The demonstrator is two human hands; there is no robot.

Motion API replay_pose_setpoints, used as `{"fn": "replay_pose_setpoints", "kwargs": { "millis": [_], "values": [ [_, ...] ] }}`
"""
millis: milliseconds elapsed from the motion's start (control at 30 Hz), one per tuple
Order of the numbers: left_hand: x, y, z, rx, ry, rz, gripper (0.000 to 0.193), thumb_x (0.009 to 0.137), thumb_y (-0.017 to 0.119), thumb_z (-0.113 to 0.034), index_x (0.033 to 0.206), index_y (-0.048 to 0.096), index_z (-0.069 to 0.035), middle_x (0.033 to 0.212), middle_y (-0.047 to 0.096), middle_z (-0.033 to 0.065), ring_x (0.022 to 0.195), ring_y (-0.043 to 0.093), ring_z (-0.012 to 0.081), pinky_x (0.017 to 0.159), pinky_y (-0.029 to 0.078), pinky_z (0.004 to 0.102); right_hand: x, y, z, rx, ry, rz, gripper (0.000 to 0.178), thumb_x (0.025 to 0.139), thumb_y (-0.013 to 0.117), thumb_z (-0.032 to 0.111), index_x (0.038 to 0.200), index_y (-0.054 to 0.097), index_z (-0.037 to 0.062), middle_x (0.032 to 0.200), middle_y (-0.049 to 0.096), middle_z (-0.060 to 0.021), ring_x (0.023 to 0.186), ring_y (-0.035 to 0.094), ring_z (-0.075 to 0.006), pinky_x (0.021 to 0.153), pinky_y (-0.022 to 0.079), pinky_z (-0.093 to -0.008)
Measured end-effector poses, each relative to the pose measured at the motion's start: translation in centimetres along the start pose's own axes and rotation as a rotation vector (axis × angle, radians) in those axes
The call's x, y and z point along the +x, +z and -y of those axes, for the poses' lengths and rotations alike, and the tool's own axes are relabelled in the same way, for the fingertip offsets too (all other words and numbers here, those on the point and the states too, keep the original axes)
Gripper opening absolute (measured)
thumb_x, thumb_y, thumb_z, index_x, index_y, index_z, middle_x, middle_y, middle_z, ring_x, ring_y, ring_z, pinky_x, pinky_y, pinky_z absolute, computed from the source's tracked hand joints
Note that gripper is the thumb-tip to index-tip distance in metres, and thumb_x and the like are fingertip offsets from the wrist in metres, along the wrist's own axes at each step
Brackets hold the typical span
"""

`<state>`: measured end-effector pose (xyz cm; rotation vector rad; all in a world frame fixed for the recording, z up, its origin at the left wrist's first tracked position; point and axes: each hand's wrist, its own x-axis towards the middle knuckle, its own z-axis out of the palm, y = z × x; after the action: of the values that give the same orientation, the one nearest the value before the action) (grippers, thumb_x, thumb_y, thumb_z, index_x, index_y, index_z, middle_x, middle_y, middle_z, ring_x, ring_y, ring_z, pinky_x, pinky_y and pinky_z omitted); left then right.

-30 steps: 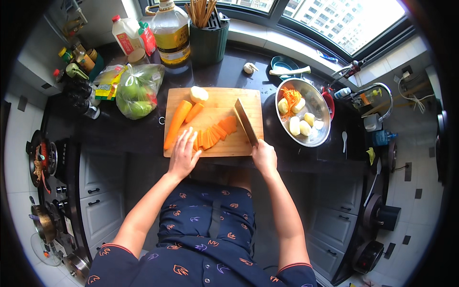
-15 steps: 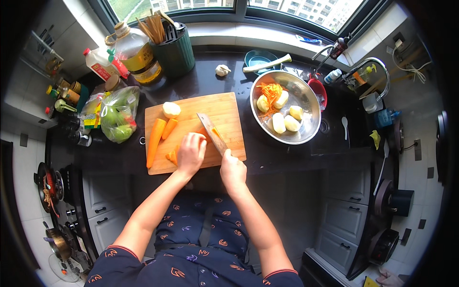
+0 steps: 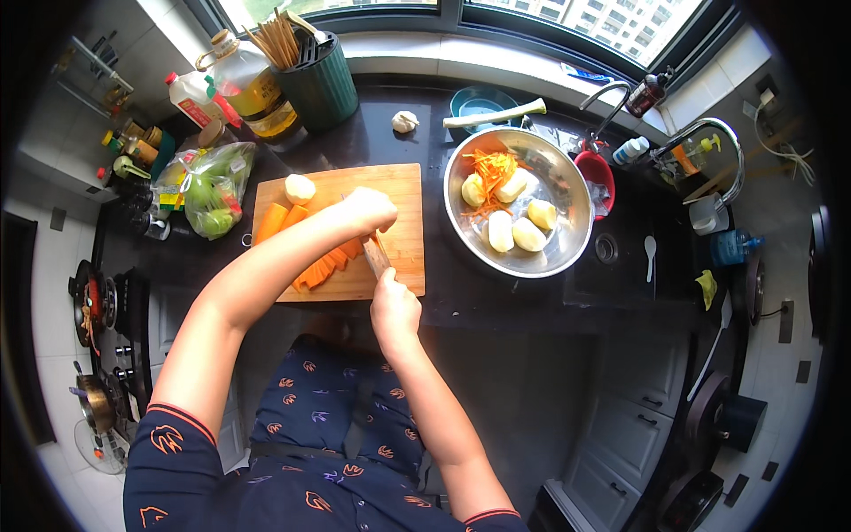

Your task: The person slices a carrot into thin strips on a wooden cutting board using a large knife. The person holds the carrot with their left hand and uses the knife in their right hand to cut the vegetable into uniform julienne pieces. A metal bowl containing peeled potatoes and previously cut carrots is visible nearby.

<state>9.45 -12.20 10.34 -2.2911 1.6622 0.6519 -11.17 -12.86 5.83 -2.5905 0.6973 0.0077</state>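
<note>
My right hand [image 3: 396,310] grips the handle of a kitchen knife [image 3: 377,254] at the front of the wooden cutting board [image 3: 403,191]. My left arm reaches across the board, and my left hand [image 3: 368,211] is bent over by the blade. Its fingers are curled downward and mostly hidden, so whether they hold anything does not show. Cut carrot pieces [image 3: 324,269] lie left of the knife, partly under my forearm. Two larger carrot lengths [image 3: 271,222] are behind that forearm, with a peeled potato [image 3: 300,188] at the board's far left.
Right of the board, a steel bowl [image 3: 581,226] holds several peeled potatoes and orange carrot shreds [image 3: 496,173]. Garlic [image 3: 405,121] and a pale green stalk [image 3: 496,114] lie behind. A bag of green vegetables [image 3: 215,191], an oil jug [image 3: 253,84] and a utensil holder [image 3: 324,84] stand left.
My left hand has swung rightward and away from me across the board, from the carrot pieces to the blade. The knife's angle has changed. More of the cut carrot pieces show, and the view has shifted.
</note>
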Motion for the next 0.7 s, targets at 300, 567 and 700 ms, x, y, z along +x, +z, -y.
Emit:
{"fn": "replay_pose_setpoints", "kwargs": {
  "millis": [300, 567, 700],
  "values": [
    [-2.2, -2.1, -0.1, -0.224, -0.083, -0.332, 0.008, 0.087, 0.063, -0.009, 0.093, 0.069, -0.009, 0.099, 0.073, 0.0095, 0.098, 0.07, 0.0267, 0.083, 0.054, 0.0361, -0.5, 1.9, 0.2, -0.149, -0.088, -0.14, 0.005, 0.094, 0.059, 0.008, 0.095, 0.06, 0.0035, 0.064, 0.07, -0.0105, 0.059, 0.074, -0.0225, 0.052, 0.06, -0.0336],
    [-12.5, -0.6, 7.5, -0.666, -0.15, -0.674, 0.028, 0.082, 0.056, 0.021, 0.101, 0.064, 0.002, 0.098, 0.064, 0.0126, 0.096, 0.068, 0.0216, 0.09, 0.058, 0.032, 0.2, -1.2, -1.3, -0.009, -0.097, -0.063, 0.004, 0.094, 0.059, 0.008, 0.092, 0.058, 0.0049, 0.07, 0.071, -0.0172, 0.066, 0.075, -0.0326, 0.059, 0.062, -0.0428],
    [-11.1, 6.1, 8.5, -0.656, -0.083, -0.495, 0.029, 0.08, 0.059, 0.021, 0.099, 0.066, 0.001, 0.101, 0.066, 0.0128, 0.096, 0.07, 0.0237, 0.09, 0.06, 0.0331, 0.6, -2.7, -2.0, 0.175, -0.044, -0.021, 0.009, 0.095, 0.057, 0.011, 0.093, 0.061, 0.0023, 0.074, 0.07, -0.0253, 0.072, 0.073, -0.0431, 0.066, 0.061, -0.0512]
  ]
}}
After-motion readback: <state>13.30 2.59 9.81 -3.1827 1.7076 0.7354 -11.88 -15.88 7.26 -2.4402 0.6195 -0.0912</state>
